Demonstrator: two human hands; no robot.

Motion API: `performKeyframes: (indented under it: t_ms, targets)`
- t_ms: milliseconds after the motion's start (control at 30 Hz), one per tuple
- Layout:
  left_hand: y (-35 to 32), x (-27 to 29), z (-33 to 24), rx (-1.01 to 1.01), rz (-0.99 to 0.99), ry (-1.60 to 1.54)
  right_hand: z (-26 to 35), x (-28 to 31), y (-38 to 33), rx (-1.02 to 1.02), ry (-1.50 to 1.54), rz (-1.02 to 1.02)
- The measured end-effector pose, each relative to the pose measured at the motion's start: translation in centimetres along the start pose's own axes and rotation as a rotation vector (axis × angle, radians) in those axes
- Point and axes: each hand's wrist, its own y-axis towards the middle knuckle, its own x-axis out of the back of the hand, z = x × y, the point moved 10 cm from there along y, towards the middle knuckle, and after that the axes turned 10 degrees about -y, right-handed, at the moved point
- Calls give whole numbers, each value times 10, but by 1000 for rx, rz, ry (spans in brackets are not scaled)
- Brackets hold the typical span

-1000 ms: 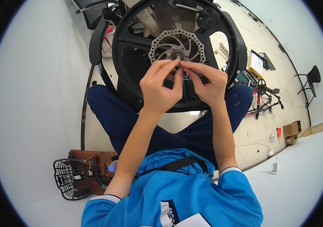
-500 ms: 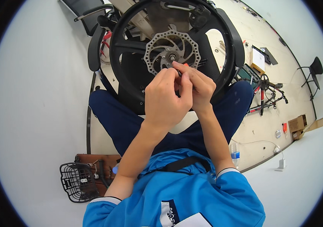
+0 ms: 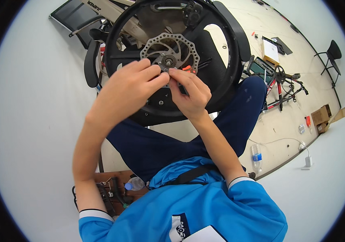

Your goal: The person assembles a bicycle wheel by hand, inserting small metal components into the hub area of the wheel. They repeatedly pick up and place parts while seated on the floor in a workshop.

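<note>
Just over a scalloped, perforated metal disc [image 3: 187, 44], left fingers [image 3: 151, 72] and right fingers [image 3: 185, 79] close together, grip unclear.

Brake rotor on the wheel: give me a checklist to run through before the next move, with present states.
1. Wheel lying flat over the chair seat: ok.
2. Brake rotor surrounding the axle: ok.
3. Axle end uncovered: ok, it shows just beyond the fingertips.
4. View of the rotor clear: not ok, the left hand and right hand cover part of its near side.
5. Small part between the fingertips: cannot tell, the fingers hide that spot.
6. Rotor bolts tight: cannot tell, tightness does not show.
</note>
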Motion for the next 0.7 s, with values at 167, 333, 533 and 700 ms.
performKeyframes:
  t_ms: [167, 333, 533, 700]
  targets:
    - [7, 11, -3, -192, 29, 138, 7, 0, 13, 88, -5, 83]
    - [-33, 5, 22, 335, -664, -388, 1, 5, 10, 39, -40, 69]
    - [-84, -53, 10, 641, -1175, -672, 22, -7, -7, 72, -61, 15]
    - [-77, -45, 12, 682, -1157, -670, 20, -4, -6, 56, -79, -40]
